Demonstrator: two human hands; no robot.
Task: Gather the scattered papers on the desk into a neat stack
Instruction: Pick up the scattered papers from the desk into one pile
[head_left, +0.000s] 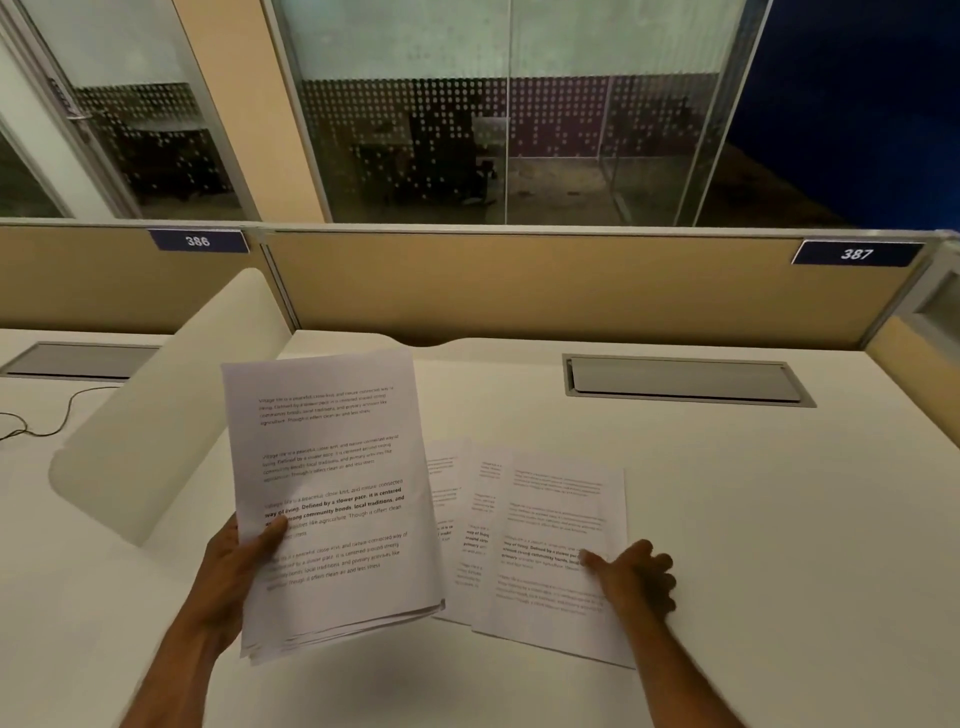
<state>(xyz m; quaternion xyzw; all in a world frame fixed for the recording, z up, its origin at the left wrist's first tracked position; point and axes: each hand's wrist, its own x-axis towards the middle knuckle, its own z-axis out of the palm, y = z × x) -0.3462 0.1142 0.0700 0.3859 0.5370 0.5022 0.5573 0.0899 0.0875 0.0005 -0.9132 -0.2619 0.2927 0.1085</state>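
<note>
A stack of papers (332, 499) is held up above the table (753, 519), near its left side, in the closed grip of the left hand (234, 566). Three more printed sheets (550, 551) lie overlapped flat on the table just beside it. The right hand (636, 579) rests on the top sheet with curled fingers, holding nothing.

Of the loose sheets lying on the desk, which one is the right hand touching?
The rightmost sheet, lying on top of the fan. The right hand rests on its right edge; the other loose sheets peek out from under it, untouched.
</note>
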